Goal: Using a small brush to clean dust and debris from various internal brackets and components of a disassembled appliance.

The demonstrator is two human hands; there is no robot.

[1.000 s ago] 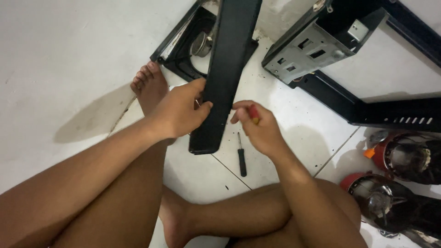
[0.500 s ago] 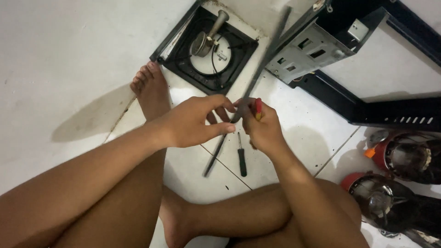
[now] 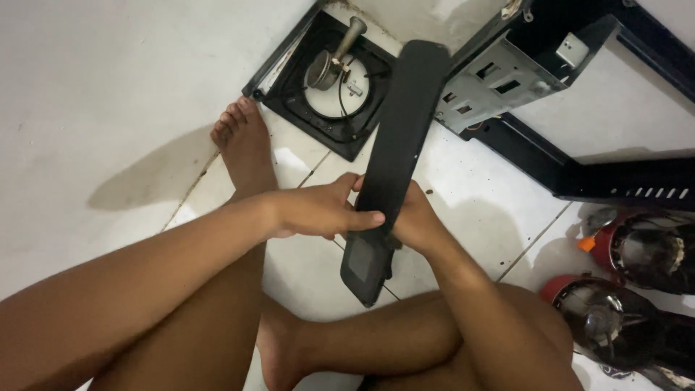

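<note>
Long black panel (image 3: 397, 152) in my hands; flat, matte, rounded at both ends, w/ a slightly glossy rectangular patch near the lower end; held up off the white floor tiles, tilted, upper end pointing away to the right, lower end down toward my legs; broad face turned up toward me; my fingers wrap its lower third from both edges.
</note>
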